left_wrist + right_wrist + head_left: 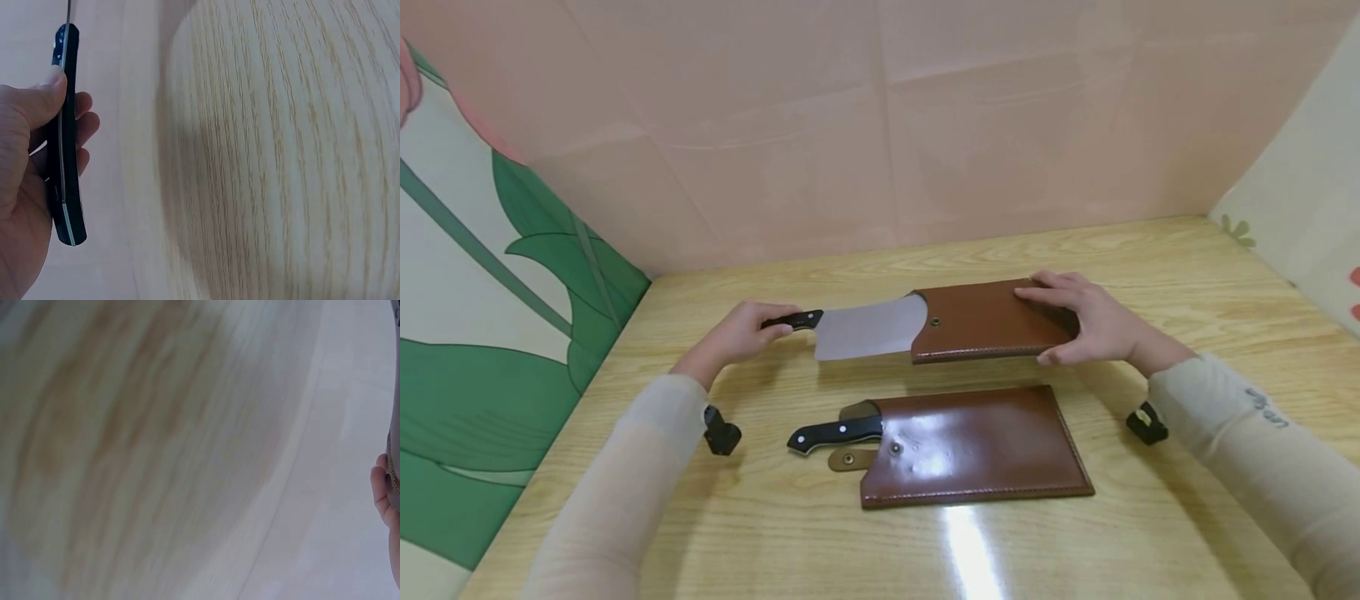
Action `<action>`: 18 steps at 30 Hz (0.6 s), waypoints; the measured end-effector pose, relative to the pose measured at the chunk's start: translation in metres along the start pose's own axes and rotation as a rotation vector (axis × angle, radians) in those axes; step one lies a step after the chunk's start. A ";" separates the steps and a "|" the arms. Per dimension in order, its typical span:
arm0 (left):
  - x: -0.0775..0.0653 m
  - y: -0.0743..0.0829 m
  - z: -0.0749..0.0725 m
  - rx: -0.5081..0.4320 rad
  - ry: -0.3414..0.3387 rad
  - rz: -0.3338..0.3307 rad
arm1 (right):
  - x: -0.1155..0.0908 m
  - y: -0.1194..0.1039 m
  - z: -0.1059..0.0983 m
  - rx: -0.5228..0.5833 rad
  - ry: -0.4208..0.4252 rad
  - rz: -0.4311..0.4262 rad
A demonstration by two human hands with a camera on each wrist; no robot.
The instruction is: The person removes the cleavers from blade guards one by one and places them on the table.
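Note:
My left hand (745, 333) grips the black riveted handle of a cleaver (872, 329). In the left wrist view the thumb lies along the handle (69, 162), with fingers wrapped behind it. The broad grey blade points right, its front part hidden inside a brown leather sheath (981, 321). My right hand (1093, 321) holds that sheath by its closed right end, fingers over the top face and thumb at the near edge. Cleaver and sheath are held above the table. In the right wrist view only a few fingers (380, 487) show at the right edge, against the sheath.
Nearer me, a second brown sheath (985, 467) lies flat on the wooden table (760, 533), with a black knife handle (835, 432) sticking out leftward and a strap with a snap (847, 459) beside it. Pink sheeting (880, 125) backs the table; patterned panels flank it.

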State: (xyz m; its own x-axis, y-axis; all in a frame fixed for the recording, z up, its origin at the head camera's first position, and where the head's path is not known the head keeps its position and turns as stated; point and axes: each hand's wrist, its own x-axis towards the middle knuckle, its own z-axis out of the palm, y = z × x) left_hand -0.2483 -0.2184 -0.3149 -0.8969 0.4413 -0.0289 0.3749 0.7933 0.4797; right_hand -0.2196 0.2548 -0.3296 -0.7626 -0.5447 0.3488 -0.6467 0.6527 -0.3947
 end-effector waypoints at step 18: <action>-0.008 -0.017 -0.002 -0.027 0.001 -0.080 | -0.003 0.004 -0.004 0.010 -0.007 0.028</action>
State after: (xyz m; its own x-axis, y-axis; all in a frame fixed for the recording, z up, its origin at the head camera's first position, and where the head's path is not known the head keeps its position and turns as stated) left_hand -0.2482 -0.2361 -0.3207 -0.9241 0.3763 -0.0671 0.2953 0.8144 0.4995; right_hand -0.2196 0.2612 -0.3285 -0.7803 -0.5303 0.3316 -0.6254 0.6623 -0.4126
